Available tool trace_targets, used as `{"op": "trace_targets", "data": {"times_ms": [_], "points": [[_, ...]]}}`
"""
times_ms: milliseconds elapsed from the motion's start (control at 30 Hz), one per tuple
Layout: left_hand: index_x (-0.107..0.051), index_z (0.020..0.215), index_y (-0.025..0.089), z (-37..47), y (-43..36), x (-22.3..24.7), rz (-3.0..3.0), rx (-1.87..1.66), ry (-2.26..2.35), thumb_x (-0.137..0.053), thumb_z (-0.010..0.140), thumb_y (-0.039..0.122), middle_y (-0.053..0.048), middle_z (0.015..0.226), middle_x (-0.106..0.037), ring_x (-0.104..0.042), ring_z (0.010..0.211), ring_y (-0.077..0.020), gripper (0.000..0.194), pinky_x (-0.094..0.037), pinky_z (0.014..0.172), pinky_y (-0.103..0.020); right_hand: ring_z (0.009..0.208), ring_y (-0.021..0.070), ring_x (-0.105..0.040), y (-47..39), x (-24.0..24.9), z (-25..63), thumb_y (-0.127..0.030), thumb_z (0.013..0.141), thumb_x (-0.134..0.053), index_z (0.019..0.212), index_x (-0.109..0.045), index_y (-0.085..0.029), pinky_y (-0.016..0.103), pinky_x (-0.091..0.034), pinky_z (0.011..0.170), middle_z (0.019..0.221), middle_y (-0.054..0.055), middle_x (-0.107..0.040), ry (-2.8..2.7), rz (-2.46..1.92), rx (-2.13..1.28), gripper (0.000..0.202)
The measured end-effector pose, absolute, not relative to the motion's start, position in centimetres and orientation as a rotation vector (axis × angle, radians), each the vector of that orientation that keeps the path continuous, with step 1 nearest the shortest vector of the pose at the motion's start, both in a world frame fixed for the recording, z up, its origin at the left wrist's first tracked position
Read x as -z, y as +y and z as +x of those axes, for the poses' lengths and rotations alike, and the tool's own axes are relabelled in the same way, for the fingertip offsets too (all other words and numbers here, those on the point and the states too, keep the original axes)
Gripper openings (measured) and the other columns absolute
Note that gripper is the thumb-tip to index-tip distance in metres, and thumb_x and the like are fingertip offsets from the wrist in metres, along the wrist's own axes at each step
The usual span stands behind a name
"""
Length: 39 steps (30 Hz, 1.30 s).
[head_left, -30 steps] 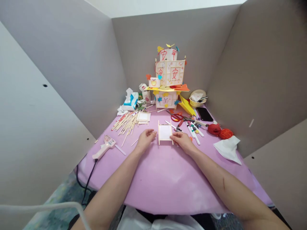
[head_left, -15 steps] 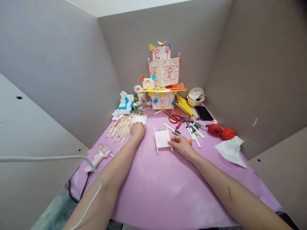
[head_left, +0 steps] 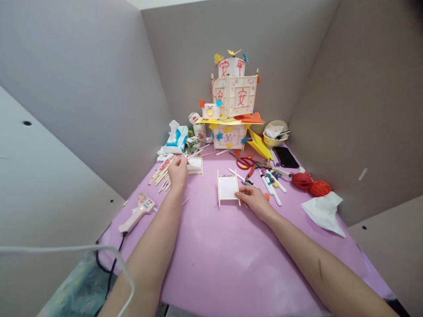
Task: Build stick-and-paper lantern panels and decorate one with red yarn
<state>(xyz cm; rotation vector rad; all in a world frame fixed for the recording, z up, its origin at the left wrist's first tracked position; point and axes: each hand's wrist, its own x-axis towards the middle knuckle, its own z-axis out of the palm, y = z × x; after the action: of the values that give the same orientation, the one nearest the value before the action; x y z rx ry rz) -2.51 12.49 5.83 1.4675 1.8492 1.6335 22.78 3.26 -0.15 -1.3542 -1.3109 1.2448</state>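
Between thumb and fingers, my right hand [head_left: 254, 200] holds the lower right edge of a small stick-framed paper panel [head_left: 228, 188]. This panel has thin wooden sticks around a white sheet, and its side sticks jut past the corners. My left hand [head_left: 178, 172] is closed at the left edge of a second stick-framed panel [head_left: 195, 165], seemingly pinching it; the fingertips are partly hidden. Loose wooden sticks [head_left: 161, 174] lie under and beside that hand. A glue gun [head_left: 139, 213] rests to the left of my left forearm.
A decorated paper-and-stick lantern [head_left: 233, 97] stands at the back. Red scissors [head_left: 245, 163], white markers [head_left: 271, 187], red yarn balls [head_left: 310, 184], a phone [head_left: 286, 157] and a tissue [head_left: 325, 213] lie right. Tissues [head_left: 176, 140] sit back left. A white cable [head_left: 112, 248] crosses the lower left.
My left hand has moved left and lifted a little, showing more of the second panel's frame. My right hand still holds its panel. The whole view has shifted slightly.
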Motion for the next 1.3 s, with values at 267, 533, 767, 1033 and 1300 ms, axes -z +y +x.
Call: {"op": "trace_targets", "data": {"times_ms": [267,533,767,1033,1300], "points": [[-0.041,0.06,0.022,-1.7,3.2,-5.6,1.298,-1.897,1.423,-0.042,0.072,0.029,0.001,0.065,-0.042,-0.045,0.066,-0.0129,0.014,-0.042,0.064,-0.023,0.041,0.0067,-0.039,11.3,-1.9,17.9,-0.034,0.078,-0.069,0.06,-0.056,-0.016,0.022,-0.03,0.044,0.047,-0.006,-0.049,-1.404,-1.504,-1.181,0.029],[-0.048,0.056,0.022,-0.2,0.4,-3.6,1.441,-1.701,1.233,-0.05,0.076,0.028,0.0,0.066,-0.049,-0.051,0.069,-0.0157,0.021,-0.045,0.071,-0.028,0.055,0.0109,-0.055,12.0,-2.5,17.6,-0.04,0.091,-0.057,0.091,-0.066,-0.016,0.022,-0.042,0.053,0.066,0.001,-0.064,-1.352,-1.462,-1.209,0.025],[-0.057,0.057,0.021,-0.3,-1.2,-2.8,1.831,-1.082,0.923,-0.058,0.076,0.026,-0.003,0.066,-0.056,-0.053,0.068,-0.0167,0.02,-0.044,0.068,-0.03,0.077,0.0188,-0.067,3.5,-1.4,24.9,-0.059,0.094,-0.038,0.107,-0.066,-0.015,0.03,-0.054,0.066,0.096,0.013,-0.071,-1.073,-1.241,-1.686,0.054],[-0.064,0.065,0.022,-0.9,-0.5,-1.8,2.159,-0.736,0.988,-0.056,0.077,0.022,-0.005,0.072,-0.06,-0.055,0.076,-0.019,0.014,-0.045,0.075,-0.031,0.082,0.0172,-0.066,0.5,0.0,25.9,-0.034,0.077,-0.07,0.112,-0.066,-0.021,0.031,-0.053,0.076,0.095,0.005,-0.072,-1.17,-1.158,-1.612,0.038],[-0.066,0.073,0.021,-0.9,-0.2,-1.0,2.211,-0.743,0.959,-0.056,0.083,0.021,-0.005,0.078,-0.062,-0.056,0.078,-0.0187,0.014,-0.044,0.075,-0.03,0.08,0.0164,-0.065,0.1,-0.3,25.8,-0.027,0.069,-0.073,0.106,-0.065,-0.02,0.03,-0.05,0.075,0.089,0.003,-0.07,-1.154,-1.174,-1.519,0.038]]}}
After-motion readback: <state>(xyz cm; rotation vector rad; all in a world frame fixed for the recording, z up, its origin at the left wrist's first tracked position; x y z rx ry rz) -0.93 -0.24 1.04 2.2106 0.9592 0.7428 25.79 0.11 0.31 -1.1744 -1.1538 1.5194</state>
